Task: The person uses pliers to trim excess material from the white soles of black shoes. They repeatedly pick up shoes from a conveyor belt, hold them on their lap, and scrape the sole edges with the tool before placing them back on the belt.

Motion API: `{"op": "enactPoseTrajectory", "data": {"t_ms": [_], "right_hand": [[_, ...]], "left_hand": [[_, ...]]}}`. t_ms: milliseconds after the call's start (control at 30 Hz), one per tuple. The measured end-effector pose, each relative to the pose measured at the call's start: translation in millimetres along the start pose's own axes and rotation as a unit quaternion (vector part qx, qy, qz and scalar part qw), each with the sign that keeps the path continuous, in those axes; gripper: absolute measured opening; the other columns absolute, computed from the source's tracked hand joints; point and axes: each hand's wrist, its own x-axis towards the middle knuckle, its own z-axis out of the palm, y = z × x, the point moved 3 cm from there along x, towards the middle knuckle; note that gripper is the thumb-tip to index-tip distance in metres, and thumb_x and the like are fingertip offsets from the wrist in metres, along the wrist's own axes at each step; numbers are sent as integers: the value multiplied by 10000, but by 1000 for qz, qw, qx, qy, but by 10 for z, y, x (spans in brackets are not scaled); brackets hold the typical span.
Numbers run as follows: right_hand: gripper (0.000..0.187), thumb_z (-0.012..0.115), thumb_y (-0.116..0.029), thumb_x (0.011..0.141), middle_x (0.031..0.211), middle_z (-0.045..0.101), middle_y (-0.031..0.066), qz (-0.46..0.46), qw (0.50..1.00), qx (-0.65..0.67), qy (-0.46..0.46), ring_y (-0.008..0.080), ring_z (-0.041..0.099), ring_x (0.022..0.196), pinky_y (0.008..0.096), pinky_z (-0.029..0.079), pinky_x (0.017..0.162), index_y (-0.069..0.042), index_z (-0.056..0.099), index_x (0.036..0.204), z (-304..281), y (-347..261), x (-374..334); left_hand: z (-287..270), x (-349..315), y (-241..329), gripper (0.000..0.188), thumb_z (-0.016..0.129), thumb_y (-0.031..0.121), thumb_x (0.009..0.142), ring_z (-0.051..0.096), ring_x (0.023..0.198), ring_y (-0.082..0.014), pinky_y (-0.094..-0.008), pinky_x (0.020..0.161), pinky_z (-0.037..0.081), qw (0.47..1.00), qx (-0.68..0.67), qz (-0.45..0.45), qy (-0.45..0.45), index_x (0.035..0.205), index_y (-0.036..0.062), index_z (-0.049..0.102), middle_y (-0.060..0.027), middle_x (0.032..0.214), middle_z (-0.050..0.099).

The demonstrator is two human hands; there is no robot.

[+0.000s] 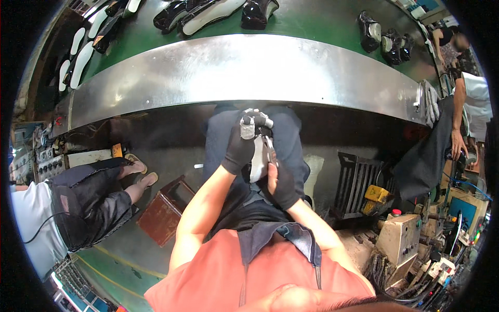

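Over my lap I hold a shoe with a shiny black upper and a pale, whitish sole side. My left hand, in a black glove with white wrapping on the fingers, is closed round its far end. My right hand, in a black glove with bare fingertips, grips the near end from the right side. The hands and glare hide part of the shoe, so its far end does not show fully.
A metal rail edges the green bench ahead. Black shoes and white sole pieces lie on it. A reddish-brown box stands left, a control box right. Co-workers are on both sides.
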Motion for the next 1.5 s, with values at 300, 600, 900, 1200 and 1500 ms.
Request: {"op": "enactPoseTrajectory", "data": {"t_ms": [300,600,900,1200,1500], "right_hand": [[426,349,-300,1045,1127,615,62,187,887,336,-256,135,572,992,299,430,952,2,542,1275,-329,-3,160],[428,382,-384,1023,729,591,43,287,876,302,-243,146,585,620,294,467,593,-36,605,915,-463,-231,196],[286,428,-202,997,710,557,108,8,998,43,-50,221,529,650,362,423,618,-7,581,853,-27,-15,110],[430,352,-359,1042,810,594,38,180,876,353,-275,121,542,723,269,462,703,-19,601,959,-265,-209,221],[267,464,-200,981,821,617,209,-1,1000,-20,-22,340,590,728,401,457,666,13,619,1025,-30,-88,44]], "left_hand": [[-28,40,-58,675,233,499,1000,569,1071,-279,-432,1055,322,997,-80,-14,3,874,38,710,-102,934,682],[56,42,-41,674,248,510,997,568,1045,-275,-427,1058,312,999,-32,-2,2,863,37,708,-110,925,673],[-9,50,-87,663,307,540,961,542,1071,-234,-404,1051,312,995,-93,-8,-17,843,28,711,-86,934,664],[45,3,28,725,244,580,974,537,1100,-273,-426,1058,300,997,-79,-8,-22,842,36,704,-97,947,669],[86,13,12,602,337,485,975,553,1031,-288,-415,1009,350,996,-84,32,-16,826,35,708,-102,893,665]]}}
